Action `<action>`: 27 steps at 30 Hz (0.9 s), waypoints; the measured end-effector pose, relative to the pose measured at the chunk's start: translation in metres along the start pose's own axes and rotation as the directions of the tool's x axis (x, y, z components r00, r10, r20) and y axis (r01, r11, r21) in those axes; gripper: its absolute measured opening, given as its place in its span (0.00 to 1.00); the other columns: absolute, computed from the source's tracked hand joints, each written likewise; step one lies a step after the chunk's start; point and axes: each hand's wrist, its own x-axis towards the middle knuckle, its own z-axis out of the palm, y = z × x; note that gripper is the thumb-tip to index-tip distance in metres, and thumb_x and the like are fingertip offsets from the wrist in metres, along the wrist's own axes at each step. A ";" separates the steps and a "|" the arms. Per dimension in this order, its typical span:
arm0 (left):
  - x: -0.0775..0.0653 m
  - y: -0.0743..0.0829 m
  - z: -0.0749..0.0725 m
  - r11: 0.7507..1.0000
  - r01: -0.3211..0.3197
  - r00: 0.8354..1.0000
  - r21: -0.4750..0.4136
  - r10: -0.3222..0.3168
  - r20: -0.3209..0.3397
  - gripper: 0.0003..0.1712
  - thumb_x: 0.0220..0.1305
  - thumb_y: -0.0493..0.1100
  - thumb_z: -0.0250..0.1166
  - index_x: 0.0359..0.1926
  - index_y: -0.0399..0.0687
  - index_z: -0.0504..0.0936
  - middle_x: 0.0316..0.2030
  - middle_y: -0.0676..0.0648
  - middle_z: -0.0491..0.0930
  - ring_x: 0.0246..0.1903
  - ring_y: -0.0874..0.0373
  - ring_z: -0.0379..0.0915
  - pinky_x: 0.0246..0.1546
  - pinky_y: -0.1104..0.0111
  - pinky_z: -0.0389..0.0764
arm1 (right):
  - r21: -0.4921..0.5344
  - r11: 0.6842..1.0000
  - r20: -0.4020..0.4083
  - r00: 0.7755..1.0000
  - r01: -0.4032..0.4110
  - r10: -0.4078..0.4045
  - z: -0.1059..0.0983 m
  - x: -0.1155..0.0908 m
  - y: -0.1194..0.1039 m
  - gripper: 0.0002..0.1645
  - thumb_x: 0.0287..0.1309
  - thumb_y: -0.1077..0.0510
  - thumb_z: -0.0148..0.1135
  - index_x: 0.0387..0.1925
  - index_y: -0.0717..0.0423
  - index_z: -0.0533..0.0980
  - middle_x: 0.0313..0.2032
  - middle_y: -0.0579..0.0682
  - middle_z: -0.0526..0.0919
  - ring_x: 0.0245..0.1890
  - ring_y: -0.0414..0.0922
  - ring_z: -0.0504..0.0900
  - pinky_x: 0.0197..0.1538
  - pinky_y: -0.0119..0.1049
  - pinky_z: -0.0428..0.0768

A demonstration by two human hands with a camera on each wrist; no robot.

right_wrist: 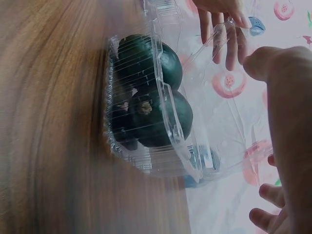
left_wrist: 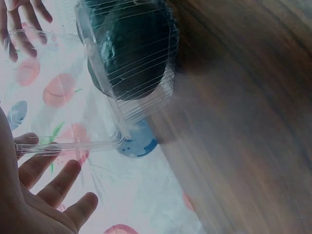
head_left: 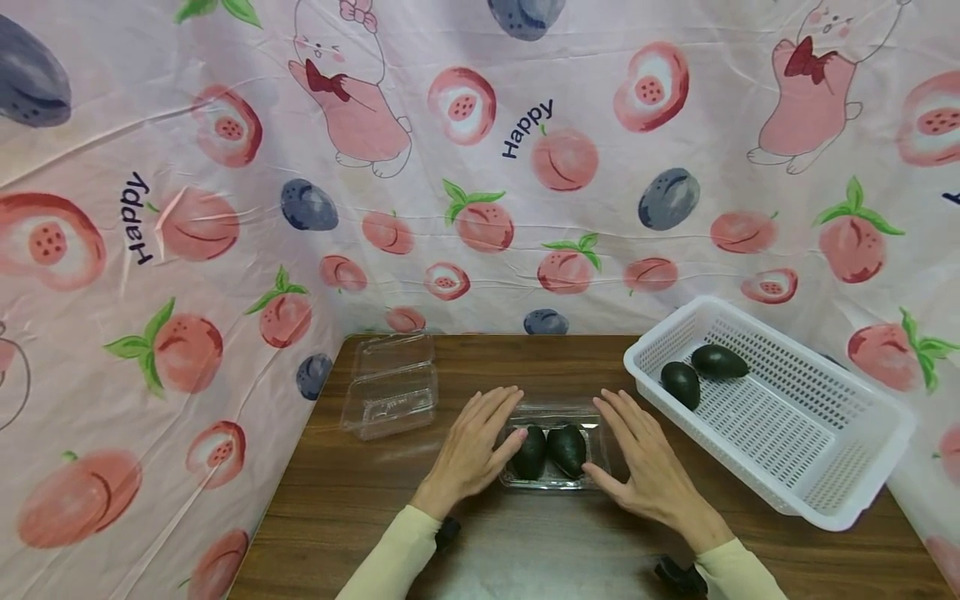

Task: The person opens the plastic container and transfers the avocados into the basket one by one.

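Observation:
Two dark green avocados [head_left: 529, 454] [right_wrist: 161, 117] sit side by side in a clear plastic clamshell box [head_left: 551, 483] on the table. Its see-through lid [left_wrist: 70, 146] stands raised in both wrist views. My left hand [head_left: 468, 454] is at the box's left side, fingers extended and thumb by the left avocado. On the opposite side my right hand [head_left: 648, 467] has its fingers spread, with the thumb tip at the box's right edge. In the left wrist view the lid's edge passes right by the left fingers [left_wrist: 58, 187]. Neither hand grips anything.
Another clear clamshell box [head_left: 397, 400] stands open at the table's back left. At the right is a white perforated plastic basket [head_left: 787, 454] with two more avocados [head_left: 680, 385] at its far end. A peach-print cloth [head_left: 480, 208] hangs behind the wooden table [head_left: 315, 500].

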 end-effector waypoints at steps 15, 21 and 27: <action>0.019 -0.007 -0.004 0.999 -0.036 0.999 -0.004 0.036 -0.040 0.31 0.85 0.52 0.62 0.79 0.45 0.79 0.75 0.42 0.82 0.77 0.43 0.78 0.83 0.39 0.73 | -0.003 0.997 -0.046 0.996 -0.078 0.078 0.000 -0.027 0.001 0.55 0.72 0.34 0.71 0.85 0.62 0.67 0.79 0.68 0.74 0.78 0.74 0.71 0.92 0.31 0.44; 0.028 -0.010 -0.005 0.999 -0.046 0.998 0.005 0.046 -0.031 0.29 0.87 0.54 0.61 0.78 0.46 0.80 0.75 0.42 0.82 0.77 0.43 0.78 0.83 0.38 0.72 | -0.023 0.992 0.020 0.992 -0.124 0.125 0.006 -0.036 -0.001 0.56 0.59 0.45 0.82 0.84 0.56 0.70 0.82 0.66 0.71 0.79 0.75 0.70 0.84 0.63 0.68; 0.037 -0.015 -0.009 0.998 -0.055 0.998 0.024 0.055 -0.028 0.29 0.87 0.53 0.60 0.78 0.46 0.80 0.75 0.42 0.82 0.77 0.42 0.78 0.82 0.37 0.74 | -0.022 0.989 0.065 0.987 -0.143 0.144 0.013 -0.038 -0.002 0.55 0.59 0.44 0.83 0.83 0.56 0.71 0.82 0.67 0.71 0.79 0.75 0.69 0.70 0.78 0.75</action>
